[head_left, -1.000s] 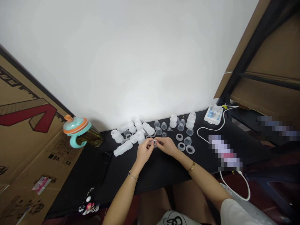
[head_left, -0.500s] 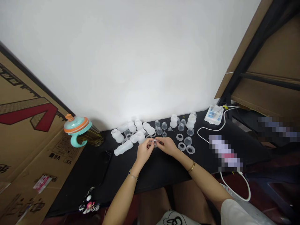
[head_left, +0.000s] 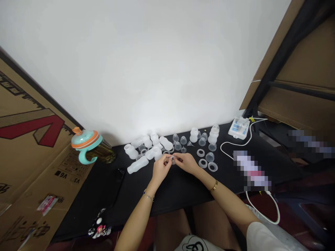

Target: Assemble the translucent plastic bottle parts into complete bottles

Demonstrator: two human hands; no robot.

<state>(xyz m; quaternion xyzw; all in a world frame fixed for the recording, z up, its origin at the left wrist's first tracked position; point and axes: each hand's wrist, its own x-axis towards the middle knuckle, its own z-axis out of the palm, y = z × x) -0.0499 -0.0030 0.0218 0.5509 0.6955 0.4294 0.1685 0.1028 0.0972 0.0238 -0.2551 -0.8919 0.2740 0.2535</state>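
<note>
At the black desk (head_left: 138,193), my left hand (head_left: 162,168) and my right hand (head_left: 186,163) are close together, near the white bottles (head_left: 138,165). Some clear domes (head_left: 209,157) sit farther right. My fingers (head_left: 166,160) pinch one small translucent piece (head_left: 173,159), which is between both hands.

The table (head_left: 180,188) is viewed from above by one head-worn camera, facing forward and down. The left forearm (head_left: 138,212) is seen near, lower centre; the wall (head_left: 167,66) farther, upper centre.
</note>
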